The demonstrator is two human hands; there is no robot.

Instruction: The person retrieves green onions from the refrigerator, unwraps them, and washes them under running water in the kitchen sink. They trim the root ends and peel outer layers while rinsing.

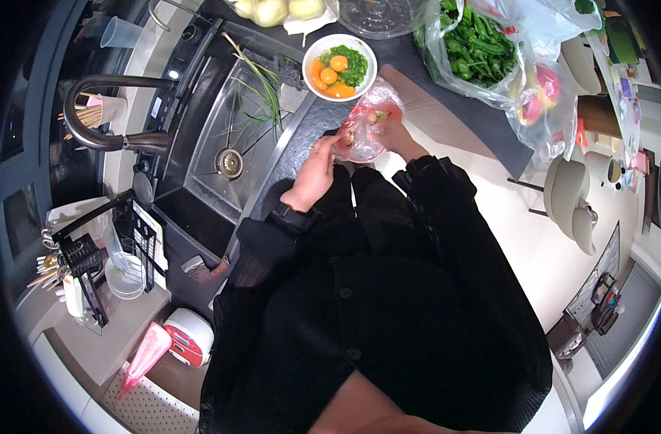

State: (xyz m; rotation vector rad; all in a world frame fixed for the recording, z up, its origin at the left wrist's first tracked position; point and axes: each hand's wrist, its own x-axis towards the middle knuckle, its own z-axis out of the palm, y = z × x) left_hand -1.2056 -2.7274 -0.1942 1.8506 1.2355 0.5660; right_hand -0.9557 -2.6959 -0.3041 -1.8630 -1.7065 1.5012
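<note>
A clear plastic bag with red print [369, 127] hangs in front of my body at the counter edge, with small brownish and pale green pieces showing inside. At its left side, my left hand [318, 168] has its fingertips on the plastic. My right hand [398, 138] reaches to the bag's right side with bent fingers; whether it grips the plastic or something inside is hidden. Just beyond the bag stands a white bowl [315, 89] holding raw eggs with whole yolks [328, 76] and chopped green pieces [356, 69].
Left of me is a sink [208, 163] with green onions [262, 103] across it and a curved faucet [99, 78]. At the upper right, a plastic bag of green peppers [474, 51] stands on the dark counter [487, 130]. A clear lidded container [382, 16] lies beyond the bowl.
</note>
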